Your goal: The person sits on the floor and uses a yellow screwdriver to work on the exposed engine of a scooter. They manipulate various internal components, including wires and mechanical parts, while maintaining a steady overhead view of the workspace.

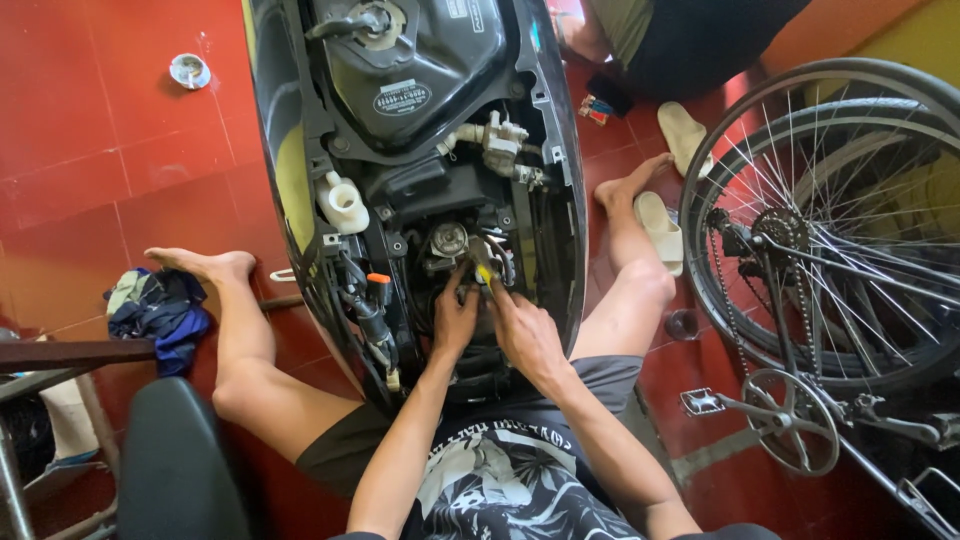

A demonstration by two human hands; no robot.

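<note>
Open scooter body holds engine parts. Right hand fingers pinch yellow-handled tool; left hand fingers curled just beside it, grip unclear.

Both forearms reach forward and converge. The left hand is curled, fingers bent inward. The right hand lies just beside it, fingers pinched forward. Bare legs spread wide, knees bent.

A red tiled floor carries everything. On it lie a small round metal lid at upper left, a crumpled blue rag at left, and two pale sandals at upper right.
</note>
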